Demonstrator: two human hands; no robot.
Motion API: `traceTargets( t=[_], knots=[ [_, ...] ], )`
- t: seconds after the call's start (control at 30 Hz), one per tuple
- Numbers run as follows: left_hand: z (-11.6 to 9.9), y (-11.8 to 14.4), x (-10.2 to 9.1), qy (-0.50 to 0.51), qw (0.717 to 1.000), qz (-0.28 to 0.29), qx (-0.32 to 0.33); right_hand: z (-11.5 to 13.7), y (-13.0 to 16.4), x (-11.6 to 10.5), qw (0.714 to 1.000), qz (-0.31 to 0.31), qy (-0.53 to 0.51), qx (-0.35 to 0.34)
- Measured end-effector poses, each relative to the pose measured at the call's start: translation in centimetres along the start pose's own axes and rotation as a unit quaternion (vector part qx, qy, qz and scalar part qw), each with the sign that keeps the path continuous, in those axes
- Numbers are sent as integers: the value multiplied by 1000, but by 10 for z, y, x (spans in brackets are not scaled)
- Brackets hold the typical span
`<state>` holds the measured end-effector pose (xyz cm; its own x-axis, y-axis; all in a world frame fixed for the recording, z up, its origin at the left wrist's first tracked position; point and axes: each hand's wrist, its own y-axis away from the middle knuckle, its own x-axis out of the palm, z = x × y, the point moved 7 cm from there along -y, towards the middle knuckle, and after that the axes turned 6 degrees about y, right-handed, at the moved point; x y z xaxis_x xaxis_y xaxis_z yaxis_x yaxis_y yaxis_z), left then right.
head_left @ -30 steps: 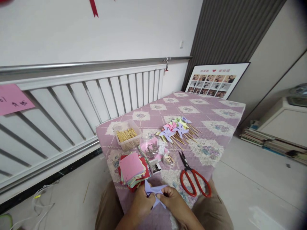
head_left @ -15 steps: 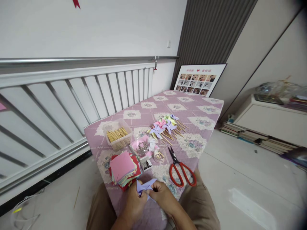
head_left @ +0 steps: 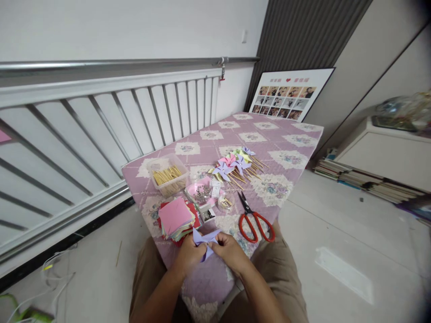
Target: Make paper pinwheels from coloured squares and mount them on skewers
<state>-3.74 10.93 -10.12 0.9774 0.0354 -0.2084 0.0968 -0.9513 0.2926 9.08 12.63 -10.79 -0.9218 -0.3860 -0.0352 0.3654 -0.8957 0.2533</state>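
Note:
Between my two hands is a purple paper pinwheel [head_left: 207,237], its blades folded in toward a small pin at the centre. My left hand [head_left: 191,252] is closed on its left side, thumb near the middle. The fingers of my right hand [head_left: 230,251] pinch its right side. Just beyond my left hand lies a stack of coloured paper squares [head_left: 175,215], pink on top. A small white box [head_left: 206,213] with dark metal pieces is close to the pinwheel. Red-handled scissors [head_left: 251,220] rest to the right of my right hand.
A plastic tub of wooden sticks [head_left: 168,175] stands at the left. Near it are a pink dish of pins [head_left: 202,192] and a small round container [head_left: 226,202] with short pieces. Several finished pinwheels [head_left: 232,165] lie on the flowered tablecloth [head_left: 252,137]. A radiator [head_left: 134,121] lines the left wall.
The camera view has tilted down, so everything sits higher in it. The pinwheel has opened slightly toward me, showing the pin at its centre; both hands still hold it.

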Motion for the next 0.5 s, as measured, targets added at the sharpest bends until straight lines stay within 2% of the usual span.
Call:
traceTargets(
  t=[0.07,0.23,0.5],
  knots=[
    [-2,0,2,9,1000,22,12,-1,-1,0,1000,-4,8,-1],
    [0,0,1,4,1000,18,0,1,-1,0,1000,-11,26,-5],
    [3,-4,4,26,999,20,30,10,2,-1,999,0,34,0]
  ],
)
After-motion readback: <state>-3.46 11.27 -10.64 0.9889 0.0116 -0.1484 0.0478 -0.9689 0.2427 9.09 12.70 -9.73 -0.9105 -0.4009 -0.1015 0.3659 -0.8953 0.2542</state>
